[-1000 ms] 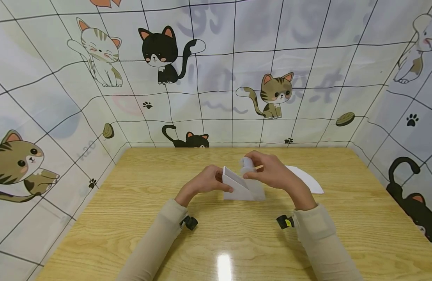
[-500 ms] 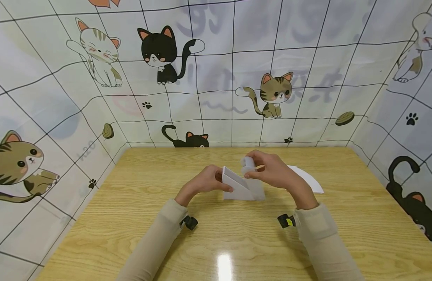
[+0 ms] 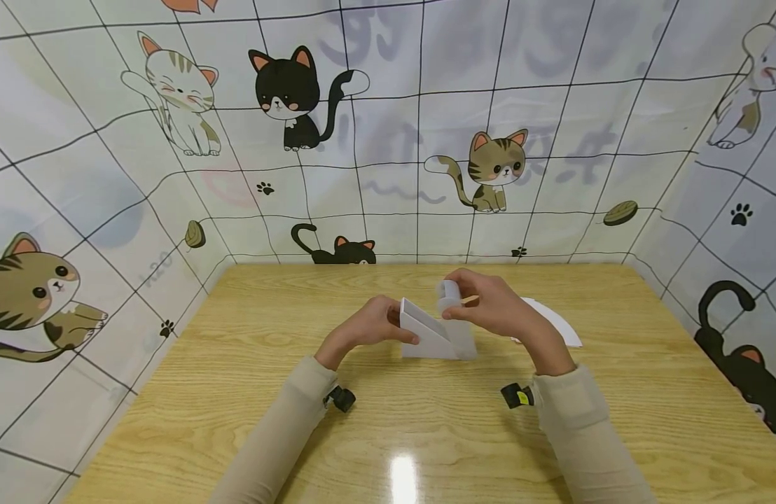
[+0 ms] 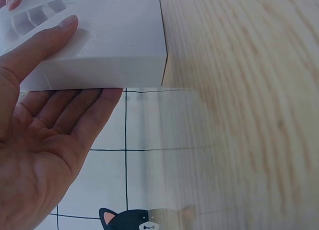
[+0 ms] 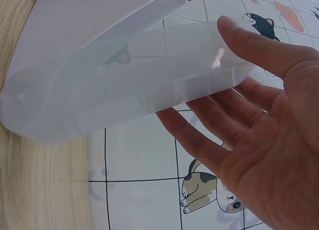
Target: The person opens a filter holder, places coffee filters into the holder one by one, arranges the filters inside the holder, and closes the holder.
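Observation:
Near the middle of the table my left hand (image 3: 382,320) grips a white, slant-edged box (image 3: 426,341) by its left end. In the left wrist view the thumb lies on the box's ridged face and the fingers are underneath. My right hand (image 3: 492,304) holds the upper end of a long translucent plastic case (image 5: 129,85), thumb on one side and fingers on the other. This case stands tilted beside the box, its rounded lower end close to the tabletop. Compartment-like ribs show through its wall.
A white fan-shaped sheet (image 3: 555,323) lies on the wooden table (image 3: 388,420), partly behind my right forearm. Cloth walls (image 3: 388,140) printed with cats and grid lines enclose the table at the back and sides.
My right hand has shifted slightly right with the upper end of the translucent case, widening its distance from the white box. The left hand and the box have stayed put.

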### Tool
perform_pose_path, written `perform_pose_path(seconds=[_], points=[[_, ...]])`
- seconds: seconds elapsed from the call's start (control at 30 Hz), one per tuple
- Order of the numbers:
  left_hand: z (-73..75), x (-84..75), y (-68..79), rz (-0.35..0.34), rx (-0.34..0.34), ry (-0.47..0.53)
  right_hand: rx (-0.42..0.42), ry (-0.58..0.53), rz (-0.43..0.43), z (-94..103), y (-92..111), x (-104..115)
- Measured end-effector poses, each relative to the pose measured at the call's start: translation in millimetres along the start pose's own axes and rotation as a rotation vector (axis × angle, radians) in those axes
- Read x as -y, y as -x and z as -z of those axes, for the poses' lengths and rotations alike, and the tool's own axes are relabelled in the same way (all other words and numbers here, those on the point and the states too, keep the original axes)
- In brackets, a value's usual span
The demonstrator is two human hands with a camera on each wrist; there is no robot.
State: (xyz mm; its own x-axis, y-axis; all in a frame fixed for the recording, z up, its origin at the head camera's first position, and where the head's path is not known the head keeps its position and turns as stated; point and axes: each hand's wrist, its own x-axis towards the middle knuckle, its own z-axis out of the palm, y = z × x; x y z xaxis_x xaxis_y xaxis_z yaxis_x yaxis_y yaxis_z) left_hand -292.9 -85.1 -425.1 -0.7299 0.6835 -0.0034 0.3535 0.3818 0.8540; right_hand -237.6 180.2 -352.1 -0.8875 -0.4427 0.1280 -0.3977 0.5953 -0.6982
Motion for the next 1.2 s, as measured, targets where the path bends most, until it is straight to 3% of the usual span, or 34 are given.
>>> perform_pose_path(seconds=[1.2], points=[[-1.2,-2.1,0.6,0.017,-0.004,0.027,-0.003,-0.007,-0.003,6.1,4.5,-5.2]])
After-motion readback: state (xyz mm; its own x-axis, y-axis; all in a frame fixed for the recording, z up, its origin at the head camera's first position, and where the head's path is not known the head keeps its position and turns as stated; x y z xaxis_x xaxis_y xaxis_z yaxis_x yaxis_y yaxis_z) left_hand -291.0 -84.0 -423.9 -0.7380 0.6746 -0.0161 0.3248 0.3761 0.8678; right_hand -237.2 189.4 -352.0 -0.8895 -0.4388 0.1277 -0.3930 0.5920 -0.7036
